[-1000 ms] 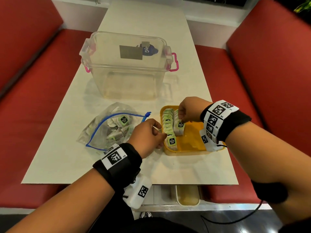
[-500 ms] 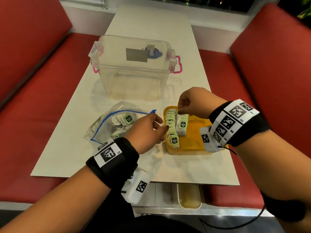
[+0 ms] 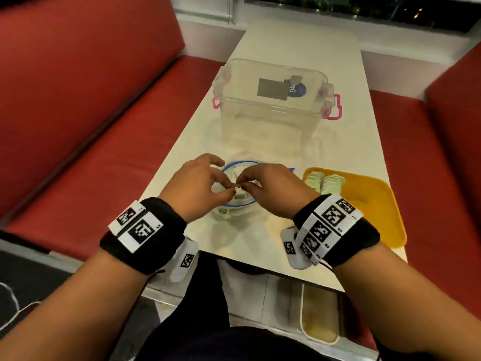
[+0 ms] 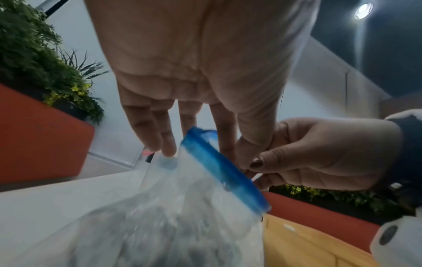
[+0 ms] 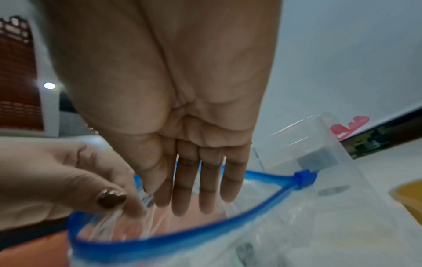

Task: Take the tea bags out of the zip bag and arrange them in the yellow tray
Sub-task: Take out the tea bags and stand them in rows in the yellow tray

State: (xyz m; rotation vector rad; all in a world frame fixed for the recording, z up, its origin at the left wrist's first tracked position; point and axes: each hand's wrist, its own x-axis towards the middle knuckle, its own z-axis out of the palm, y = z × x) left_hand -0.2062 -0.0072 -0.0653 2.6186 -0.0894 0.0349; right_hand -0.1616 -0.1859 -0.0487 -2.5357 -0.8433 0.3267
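The clear zip bag [image 3: 235,205] with a blue zip rim lies open on the table, with tea bags dimly visible inside. Both hands meet over its near edge. My left hand [image 3: 229,191] pinches the clear film of the bag's rim [image 5: 128,213] between thumb and fingers. My right hand [image 3: 243,184] pinches the same rim beside it, its other fingers pointing straight down into the mouth [image 5: 200,207]. The yellow tray [image 3: 369,204] sits to the right. Two short rows of green-and-white tea bags [image 3: 325,183] stand at its far left corner.
A large clear plastic box [image 3: 270,121] with pink latches stands behind the bag. Red bench seats [image 3: 104,152] flank the narrow white table [image 3: 260,238]. The table's near edge is just below my wrists.
My right hand has left the tea bags in the tray and moved left to the zip bag. My left hand moved off the tray's edge to the bag's rim. The head view shifted left.
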